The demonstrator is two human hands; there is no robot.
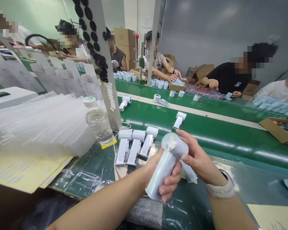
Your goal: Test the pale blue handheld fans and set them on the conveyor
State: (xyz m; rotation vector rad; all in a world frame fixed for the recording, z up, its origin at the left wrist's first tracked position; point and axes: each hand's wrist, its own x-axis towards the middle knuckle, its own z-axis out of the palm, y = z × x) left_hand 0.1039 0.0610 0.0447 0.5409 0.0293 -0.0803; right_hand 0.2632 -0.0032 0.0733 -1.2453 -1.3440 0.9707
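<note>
My left hand [151,168] is wrapped around the handle of a light-blue, hair-dryer-shaped housing [159,179], held tilted above the green bench. My right hand [203,161], with a pale watch on its wrist, grips the right end of the housing's round head between thumb and fingers. Behind and partly under the hands lies another such housing [189,172], mostly hidden. To the left of my hands, several similar housings lie side by side, among them a housing with its inner parts showing along its side [134,151].
A clear bottle [99,123] stands beside a metal post [108,80] and a stack of white plastic sleeves [43,124]. Beyond runs a green conveyor [218,134] carrying a few housings [179,120]. An open carton [278,131] sits at right. Several people work across the belt.
</note>
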